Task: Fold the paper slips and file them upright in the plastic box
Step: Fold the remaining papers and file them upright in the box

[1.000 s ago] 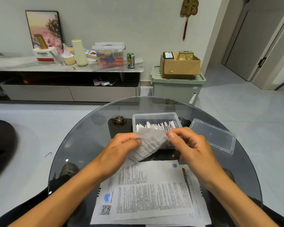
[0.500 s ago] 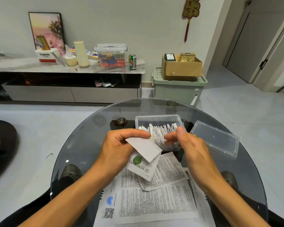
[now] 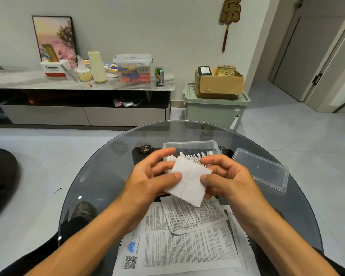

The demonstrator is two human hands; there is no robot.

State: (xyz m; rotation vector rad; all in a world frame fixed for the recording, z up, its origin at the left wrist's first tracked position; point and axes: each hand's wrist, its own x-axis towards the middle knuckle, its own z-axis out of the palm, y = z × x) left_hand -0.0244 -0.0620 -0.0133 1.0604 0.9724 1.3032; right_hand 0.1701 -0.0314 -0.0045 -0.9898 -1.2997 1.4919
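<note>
A: On the round glass worktop (image 3: 100, 176), what is laid out, from the largest down?

B: Printed sheets (image 3: 187, 250) are spread at the near edge. Beyond them a clear plastic box (image 3: 189, 145) is seen, with folded slips (image 3: 195, 156) filed upright inside. Its lid (image 3: 261, 170) is set just beside it, to the right.

A: And the slip being worked on?

B: A white creased slip (image 3: 187, 180) is held above the sheets, in front of the box. Its left edge is pinched by the left hand (image 3: 147, 176), thumb on top; its right edge is pinched by the right hand (image 3: 227, 176). Each grip is closed on the paper.
</note>
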